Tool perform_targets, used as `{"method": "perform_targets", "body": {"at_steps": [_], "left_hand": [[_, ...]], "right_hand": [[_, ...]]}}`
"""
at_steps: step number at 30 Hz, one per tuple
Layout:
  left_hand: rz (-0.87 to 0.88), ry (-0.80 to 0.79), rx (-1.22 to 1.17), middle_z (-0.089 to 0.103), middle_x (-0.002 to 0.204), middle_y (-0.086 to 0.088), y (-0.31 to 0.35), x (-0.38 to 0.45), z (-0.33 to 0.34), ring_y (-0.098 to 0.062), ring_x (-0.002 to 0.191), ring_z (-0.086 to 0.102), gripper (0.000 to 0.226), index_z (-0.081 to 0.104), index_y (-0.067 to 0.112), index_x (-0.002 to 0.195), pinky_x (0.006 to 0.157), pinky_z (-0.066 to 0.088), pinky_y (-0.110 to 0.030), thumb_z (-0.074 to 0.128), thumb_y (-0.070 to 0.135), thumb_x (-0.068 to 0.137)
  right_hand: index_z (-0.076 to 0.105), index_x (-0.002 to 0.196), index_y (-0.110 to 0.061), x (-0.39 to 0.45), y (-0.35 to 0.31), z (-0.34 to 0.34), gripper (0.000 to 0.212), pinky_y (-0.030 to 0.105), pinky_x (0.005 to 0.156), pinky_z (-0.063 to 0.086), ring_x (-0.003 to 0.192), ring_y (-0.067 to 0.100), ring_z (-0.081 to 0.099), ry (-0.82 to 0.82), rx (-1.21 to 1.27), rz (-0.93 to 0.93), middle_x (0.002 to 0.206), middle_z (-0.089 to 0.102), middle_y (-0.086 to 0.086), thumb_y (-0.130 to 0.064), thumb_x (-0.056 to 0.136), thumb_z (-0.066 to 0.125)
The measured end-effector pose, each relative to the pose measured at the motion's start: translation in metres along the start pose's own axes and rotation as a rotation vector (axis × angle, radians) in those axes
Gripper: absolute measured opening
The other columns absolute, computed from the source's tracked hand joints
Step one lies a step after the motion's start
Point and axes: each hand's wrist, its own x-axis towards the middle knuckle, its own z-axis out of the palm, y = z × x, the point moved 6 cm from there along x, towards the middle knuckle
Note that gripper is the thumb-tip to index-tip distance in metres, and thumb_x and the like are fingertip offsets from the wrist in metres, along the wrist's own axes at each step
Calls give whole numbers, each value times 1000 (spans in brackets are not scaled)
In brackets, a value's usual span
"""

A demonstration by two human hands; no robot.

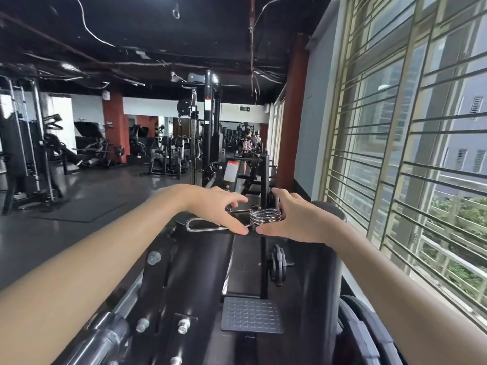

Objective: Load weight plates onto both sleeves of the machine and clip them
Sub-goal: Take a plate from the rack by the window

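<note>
At the middle of the frame we see both hands meeting on a chrome spring clip [253, 218]. The left hand [214, 206] has its grip curled around the clip's two long handles, thumb under the near one and fingers hooked over the far one, so the handles sit pinched between them. The right hand [292, 217] cups the coiled ring of the clip, thumb tip low at the near side and fingers wrapped over the far side; its grip is partly open, bent around the coil. The two thumb tips lie just beside each other under the clip. We cannot tell whether the coil is threaded on a sleeve or merely held above the machine [200, 272], whose black frame fills the lower middle of the frame directly beneath the hands. Lower down, a small stack of weight plates [276, 264] sits on a peg right of centre, with a ribbed black footplate [250, 314] below it. At the lower right edge, large weight plates [363, 335] show partly, cut off by the right forearm. A chrome bar [105, 335] runs out at the lower left under the left forearm. Barred windows [411, 154] fill the right side, and a person [246, 148] stands far off near the centre, among other gym machines.
</note>
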Motion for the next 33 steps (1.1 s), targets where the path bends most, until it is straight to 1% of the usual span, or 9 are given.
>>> {"method": "perform_targets", "body": {"at_steps": [4,7,11,14,16,18,25,29,33], "left_hand": [[51,40,-1,34,157,10,15,-10,-13,-13,144,27,81,24,38,156,116,33,-42,55,69,88],[179,292,-88,52,143,12,55,-15,-37,-7,124,48,57,47,33,144,100,38,-27,51,61,95],[288,503,-41,66,115,16,123,-10,-43,-6,106,57,30,66,33,117,96,46,-34,50,49,99],[307,598,-10,69,106,13,171,2,-34,-11,98,59,27,70,32,106,88,48,-34,48,46,100],[354,654,-6,70,99,12,205,14,-21,-13,91,62,30,70,31,101,81,48,-32,45,48,98],[397,635,-20,71,97,13,244,33,4,-13,87,64,36,69,33,100,78,47,-32,39,53,94],[231,276,-88,72,114,1,345,143,135,-27,104,65,34,68,30,111,85,51,-38,45,51,98],[56,139,-133,70,123,0,359,184,192,-31,112,64,33,68,31,115,87,47,-37,45,49,98],[-87,62,-99,62,127,2,359,205,238,-27,118,59,32,64,30,115,96,47,-40,46,48,97]], "right_hand": [[21,155,-26,-9,2,-18,95,34,93,48,111,19,56,93,26,-13,145,41,5,-65,82,66],[45,145,-26,-29,15,-53,67,28,84,48,100,12,59,327,74,-6,130,58,-5,-60,89,58],[68,119,-26,-63,58,-84,30,22,77,47,91,7,63,565,229,42,96,65,-18,-42,96,56],[70,113,-20,-89,119,-86,26,17,67,48,86,11,65,654,337,158,100,69,-9,-33,99,53],[70,108,-14,-103,172,-71,26,24,71,55,85,17,68,641,474,251,97,73,0,-30,100,52],[71,104,-8,-115,231,-39,27,35,76,55,84,23,69,595,703,386,94,74,8,-27,101,52],[60,96,-9,-142,376,97,16,27,61,40,66,19,52,311,1090,810,80,58,8,-18,101,47],[61,93,-11,-154,420,141,19,27,64,43,73,18,52,224,1144,873,85,59,7,-23,99,47],[62,113,-9,-165,446,185,33,36,87,47,98,21,55,107,1217,1002,112,63,6,-34,98,47]]}}
